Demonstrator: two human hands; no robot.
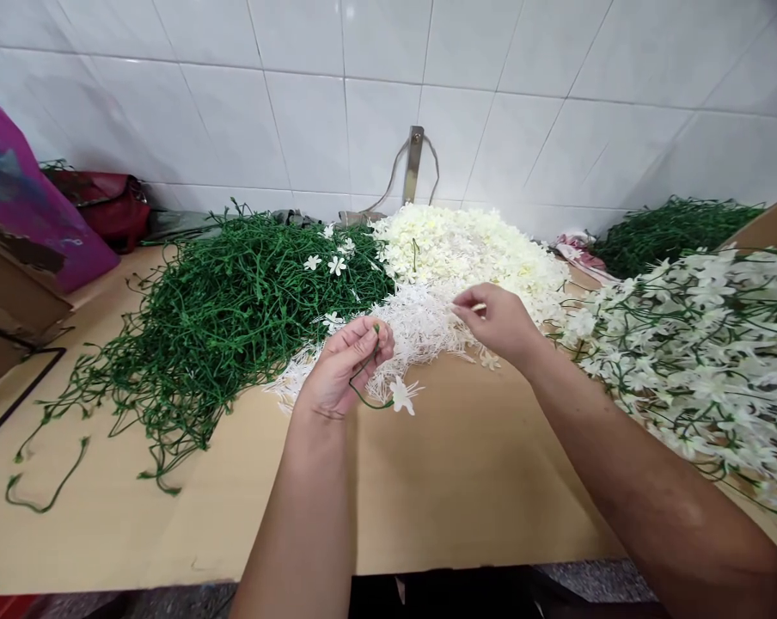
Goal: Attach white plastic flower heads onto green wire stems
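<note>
My left hand (346, 361) is closed around a green artificial flower stem (370, 403). One tip of the stem pokes up between thumb and fingers, while its other end loops below the hand and carries a white flower (401, 395). To the right, my right hand (501, 322) is pinched just above a heap of thin white strands (420, 322); whatever its fingertips hold is too small to make out. Behind both hands lies a mound of loose cream-white petals (466, 241). A large tangle of bare green stems (247, 292) spreads to the left of my left hand.
Stemmed white flowers (717, 344) are piled at the right. More green stems (678, 228) lie behind them. A metal strip (413, 163) leans on the tiled wall. At far left are a red bag (114, 206) and cardboard (15, 301). Cardboard covers the table (466, 481).
</note>
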